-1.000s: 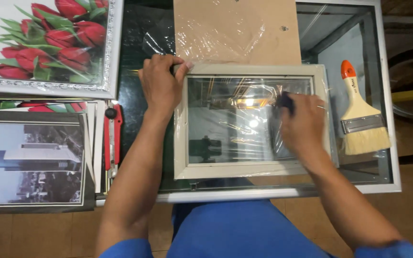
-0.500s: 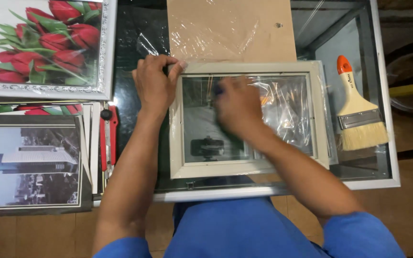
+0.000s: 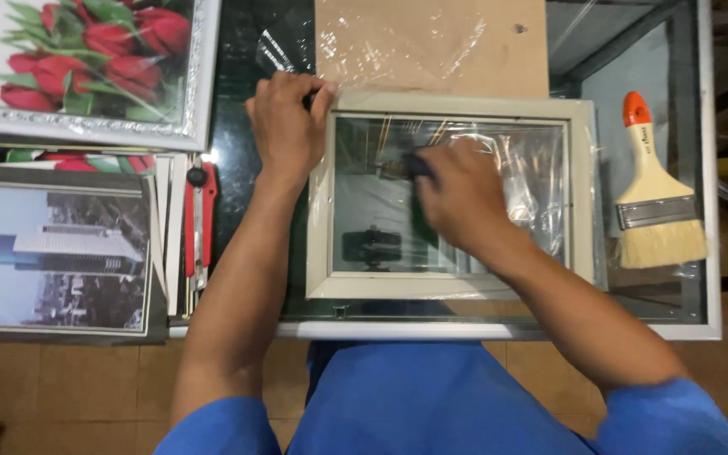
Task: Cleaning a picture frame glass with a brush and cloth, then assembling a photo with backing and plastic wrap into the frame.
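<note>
A cream picture frame (image 3: 581,194) with a glass pane lies flat on a glass-topped table (image 3: 709,253), partly wrapped in clear plastic. My left hand (image 3: 286,126) presses down on the frame's upper left corner. My right hand (image 3: 463,198) rests on the glass near the middle, closed around a small dark object (image 3: 417,163) that shows only at the fingertips.
A paintbrush (image 3: 652,194) with an orange-tipped handle lies to the right of the frame. A brown board (image 3: 431,46) under plastic film lies behind it. On the left are a tulip picture (image 3: 77,59), a building photo (image 3: 52,253) and a red cutter (image 3: 198,223).
My right hand has swept from the frame's right side across the glass to its left half and now sits near the centre. The left hand has stayed on the corner.
</note>
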